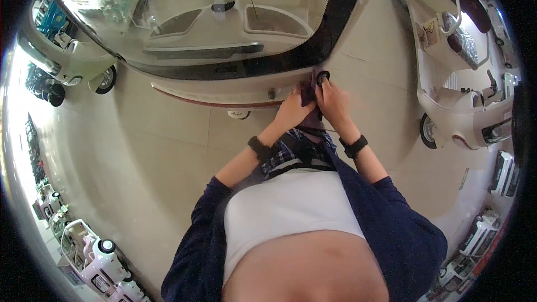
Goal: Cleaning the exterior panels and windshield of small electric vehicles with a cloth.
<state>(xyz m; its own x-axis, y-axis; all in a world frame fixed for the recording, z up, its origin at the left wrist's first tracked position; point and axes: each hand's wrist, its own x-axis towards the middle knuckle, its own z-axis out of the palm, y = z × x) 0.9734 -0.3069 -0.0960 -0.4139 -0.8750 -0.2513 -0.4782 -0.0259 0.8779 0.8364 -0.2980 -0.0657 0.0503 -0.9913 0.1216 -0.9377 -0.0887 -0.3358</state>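
In front of me is the nose of a small white vehicle (235, 90) with a wide, black-edged windshield (201, 70). Both my hands are together at its right front corner. My left hand (295, 111) is closed on a dark purple cloth (307, 93), its fingers bunched in the folds. Close beside it, my right hand (334, 104) curls its fingers around a small black round part (323, 76); whether that part is fixed to the vehicle cannot be made out. More dark cloth hangs between my hands.
White three-wheeled vehicles stand at the right (453, 72) and the far left (72, 61). Small white ride-on vehicles (103, 268) line the lower left, with several more along the lower right. Pale floor tiles (168, 145) lie around my feet.
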